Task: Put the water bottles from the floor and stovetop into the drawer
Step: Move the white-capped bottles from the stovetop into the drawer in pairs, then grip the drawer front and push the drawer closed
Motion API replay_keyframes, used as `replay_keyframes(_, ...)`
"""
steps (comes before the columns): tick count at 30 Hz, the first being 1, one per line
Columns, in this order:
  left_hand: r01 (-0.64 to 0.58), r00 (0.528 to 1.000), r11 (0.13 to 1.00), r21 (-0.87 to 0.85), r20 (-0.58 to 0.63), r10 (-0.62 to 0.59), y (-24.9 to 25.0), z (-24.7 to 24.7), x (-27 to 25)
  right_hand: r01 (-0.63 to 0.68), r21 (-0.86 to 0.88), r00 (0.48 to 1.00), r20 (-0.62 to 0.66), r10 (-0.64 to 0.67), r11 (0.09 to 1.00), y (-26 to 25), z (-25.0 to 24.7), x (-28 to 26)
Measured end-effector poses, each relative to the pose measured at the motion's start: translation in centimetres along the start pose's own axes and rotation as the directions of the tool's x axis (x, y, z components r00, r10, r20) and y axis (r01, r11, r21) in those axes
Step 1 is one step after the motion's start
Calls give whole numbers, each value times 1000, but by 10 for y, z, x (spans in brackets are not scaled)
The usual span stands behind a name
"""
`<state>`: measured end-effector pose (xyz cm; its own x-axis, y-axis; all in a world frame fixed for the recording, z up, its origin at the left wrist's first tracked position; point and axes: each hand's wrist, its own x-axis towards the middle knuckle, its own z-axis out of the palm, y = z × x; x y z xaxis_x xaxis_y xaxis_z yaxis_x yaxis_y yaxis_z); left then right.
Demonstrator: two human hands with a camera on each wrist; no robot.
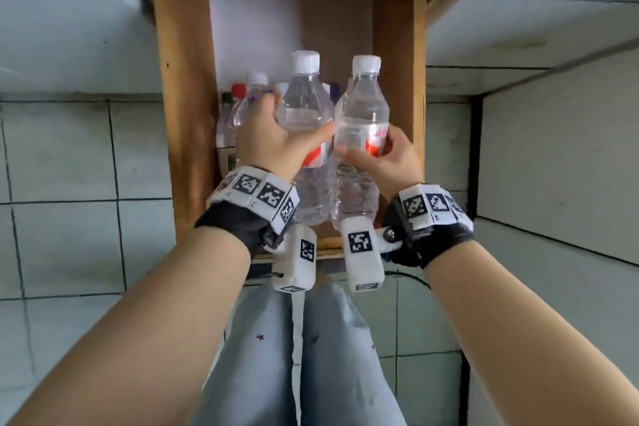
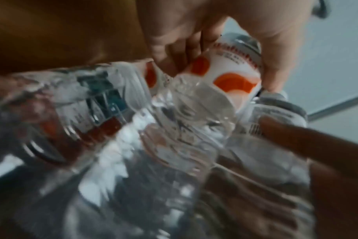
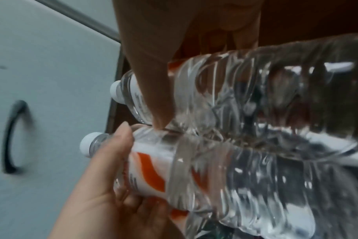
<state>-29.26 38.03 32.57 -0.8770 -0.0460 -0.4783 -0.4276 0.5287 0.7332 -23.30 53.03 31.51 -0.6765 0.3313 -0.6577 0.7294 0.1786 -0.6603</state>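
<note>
Your left hand [image 1: 273,138] grips one water bottle [image 1: 304,107], your right hand [image 1: 387,156] another [image 1: 363,114], both held over the open drawer [image 1: 183,114]. Several bottles [image 1: 238,107] already stand inside; these two remain to be placed.

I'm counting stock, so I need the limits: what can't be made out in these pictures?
- Bottles in the drawer: head view, left hand and held bottles hide most; count unclear.
- Label text: wrist views, blurred.
- Right bottle base: head view, behind wrist camera.
- Floor, stovetop bottles: none in view.
</note>
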Motion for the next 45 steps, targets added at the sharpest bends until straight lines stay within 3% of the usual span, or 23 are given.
replay_keyframes(2, -30, 999, 978, 206, -9, 33, -10, 3, 8, -40, -41, 999, 21, 41, 998, 6, 5, 10)
replay_keyframes(5, 0, 998, 861, 509, 50, -29, -18, 5, 21, -87, -80, 996, 20, 89, 993, 10, 14, 23)
replay_keyframes(8, 2, 996, 825, 565, 76, -55, -19, 11, 28, -121, -104, 993, -6, 121, 987, 13, 21, 28)
replay_keyframes(13, -98, 994, 874, 476, 10, 106, -28, 17, 16, -115, -36, 993, -23, 114, 993, 18, 27, 19)
replay_keyframes(18, -113, 991, 834, 540, 123, 55, -27, 12, 8, -157, 38, 988, 11, 156, 987, 23, 22, 14)
replay_keyframes(22, -119, 987, 932, 343, 141, 74, -19, -7, 0, -212, -22, 977, -9, 212, 977, 18, 18, 6)
replay_keyframes(25, -1, 995, 999, 35, 98, -3, -11, -28, -15, -148, -3, 981, -127, 146, 989, 13, 16, -11)
replay_keyframes(27, 121, 989, 969, -217, 114, -98, -8, -42, -31, -82, 51, 988, -125, 88, 995, 9, 14, -32)
replay_keyframes(30, 185, 980, 903, -388, 145, -138, -14, -58, -55, -90, 232, 996, 32, 84, 969, 7, 14, -67)
replay_keyframes(32, 202, 976, 882, -425, 164, -145, -22, -63, -72, -167, 337, 981, 153, 121, 926, 12, 17, -89)
replay_keyframes(35, 250, 961, 847, -470, 225, -159, -42, -64, -99, -212, 341, 963, 233, 136, 916, 31, 26, -115)
replay_keyframes(40, 276, 947, 848, -452, 280, -159, -80, -72, -133, -196, 369, 979, 123, 162, 908, 72, 45, -146)
replay_keyframes(45, 367, 907, 865, -341, 338, -252, -122, -82, -157, -200, 430, 975, -4, 223, 880, 92, 46, -154)
